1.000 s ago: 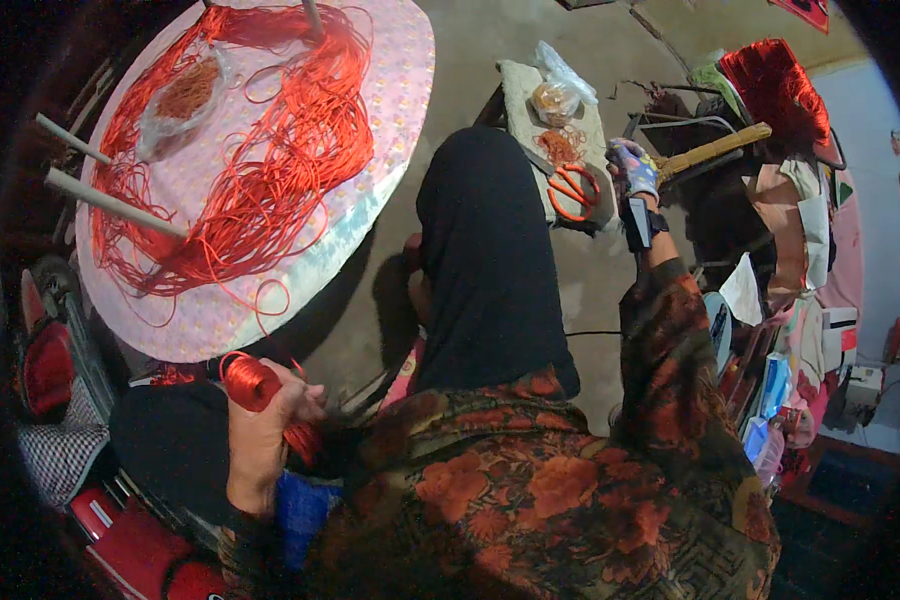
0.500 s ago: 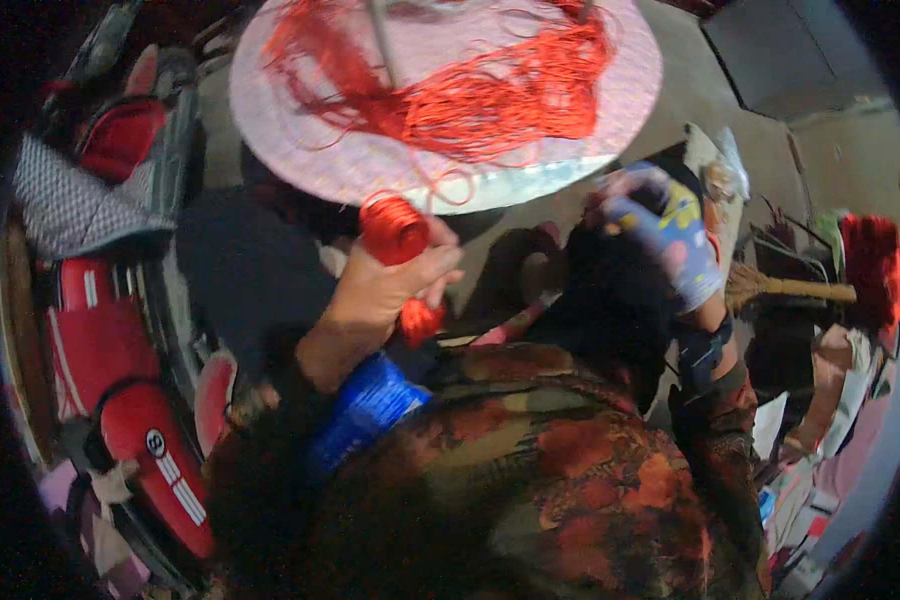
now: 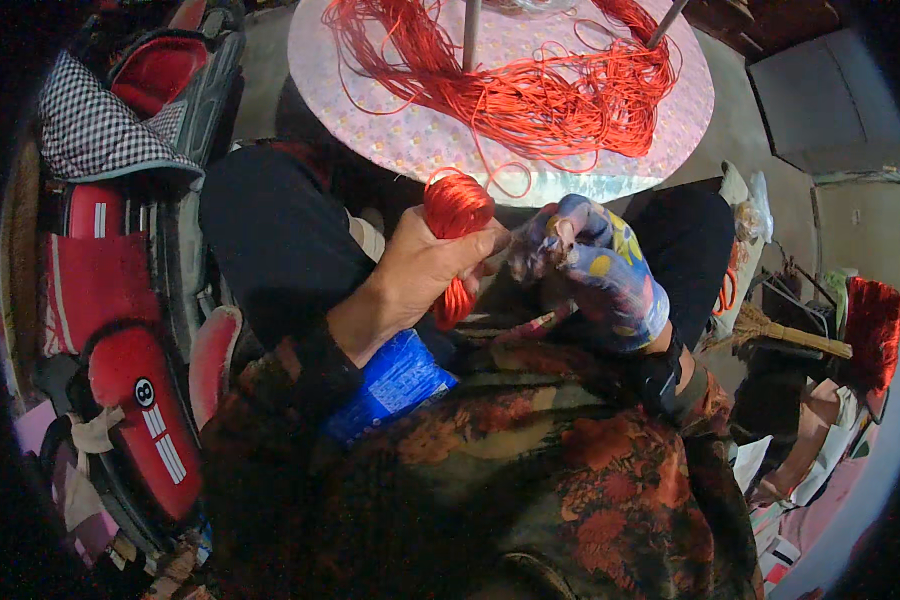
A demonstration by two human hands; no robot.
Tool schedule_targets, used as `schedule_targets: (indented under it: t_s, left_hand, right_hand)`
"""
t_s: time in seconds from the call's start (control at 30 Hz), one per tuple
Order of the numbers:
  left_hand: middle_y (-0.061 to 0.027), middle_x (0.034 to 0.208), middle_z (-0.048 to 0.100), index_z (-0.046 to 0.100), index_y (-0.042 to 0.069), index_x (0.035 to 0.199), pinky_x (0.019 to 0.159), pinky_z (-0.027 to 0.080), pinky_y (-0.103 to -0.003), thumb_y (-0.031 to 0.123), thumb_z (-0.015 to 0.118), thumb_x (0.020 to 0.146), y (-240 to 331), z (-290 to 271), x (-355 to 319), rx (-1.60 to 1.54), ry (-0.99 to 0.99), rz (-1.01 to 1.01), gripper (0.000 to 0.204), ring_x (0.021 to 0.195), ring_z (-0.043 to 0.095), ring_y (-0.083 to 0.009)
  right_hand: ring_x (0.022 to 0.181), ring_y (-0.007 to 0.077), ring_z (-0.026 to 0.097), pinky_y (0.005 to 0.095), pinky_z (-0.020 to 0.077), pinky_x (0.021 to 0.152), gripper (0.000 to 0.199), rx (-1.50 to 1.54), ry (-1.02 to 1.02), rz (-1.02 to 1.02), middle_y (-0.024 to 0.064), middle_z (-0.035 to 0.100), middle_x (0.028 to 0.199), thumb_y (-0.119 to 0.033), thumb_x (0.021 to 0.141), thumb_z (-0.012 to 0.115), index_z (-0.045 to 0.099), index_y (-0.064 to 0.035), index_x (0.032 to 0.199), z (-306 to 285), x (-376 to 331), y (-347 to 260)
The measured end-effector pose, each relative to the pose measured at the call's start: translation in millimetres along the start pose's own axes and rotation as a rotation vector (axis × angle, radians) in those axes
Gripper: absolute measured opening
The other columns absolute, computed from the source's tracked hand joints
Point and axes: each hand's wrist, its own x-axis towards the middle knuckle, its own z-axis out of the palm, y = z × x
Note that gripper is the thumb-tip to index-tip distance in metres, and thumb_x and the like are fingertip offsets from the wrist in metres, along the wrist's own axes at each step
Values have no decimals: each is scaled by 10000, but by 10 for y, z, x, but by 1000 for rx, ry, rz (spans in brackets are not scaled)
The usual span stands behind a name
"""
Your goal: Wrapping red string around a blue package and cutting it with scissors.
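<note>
My bare left hand (image 3: pixel 405 270) is closed round the middle of a wound bundle of shiny red cord (image 3: pixel 458 205). Its coils bulge out above and below my fist. Close to its right is my right hand (image 3: pixel 615 275), in a flowered blue-purple glove with a bare fingertip showing. Those fingers are curled together, and whatever they pinch is hidden. A large loose skein of red cord (image 3: pixel 560 105) is spread on the round pink table (image 3: pixel 395 135) in front. One loop of it hangs over the near edge toward the bundle.
Two metal rods (image 3: pixel 471 35) stand up from the table amid the cord. A red vehicle (image 3: pixel 145 410) with a checked cover (image 3: pixel 105 120) lies at left. To the right are a straw broom (image 3: pixel 790 338), a red shiny object (image 3: pixel 872 335) and cardboard scraps. Something blue (image 3: pixel 395 385) sits by my left wrist.
The view has shifted, with the table now farther right in it. My right hand has come in from the right, close beside the cord bundle. My left hand keeps its grip.
</note>
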Motion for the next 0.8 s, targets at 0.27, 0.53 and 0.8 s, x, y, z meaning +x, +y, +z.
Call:
schedule_targets:
  t_s: [0.27, 0.53, 0.8]
  left_hand:
    - [24, 688, 586, 630, 58, 886, 505, 421, -216, 231, 678, 875, -17, -20, 27, 70, -132, -49, 180, 567, 529, -53]
    - [-19, 646, 587, 615, 42, 861, 486, 446, -281, 179, 669, 851, -13, 9, 44, 405, -220, -234, 148, 526, 556, -96]
    - [-28, 670, 602, 629, 45, 828, 544, 459, -263, 178, 666, 851, 55, 12, 14, 553, -96, -14, 140, 565, 574, -84]
  right_hand:
    - [752, 130, 623, 246, 498, 570, 320, -306, -93, 525, 92, 632, 996, -39, 860, 609, 560, -29, 1176, 133, 26, -306]
    - [1016, 312, 610, 395, 473, 894, 627, -1211, -60, -315, 136, 616, 1149, -162, 712, 772, 502, -61, 1269, 15, 40, -302]
    - [816, 330, 626, 381, 486, 741, 410, -1128, -148, 54, 157, 647, 905, -298, 816, 711, 579, -51, 1115, 18, 149, -142]
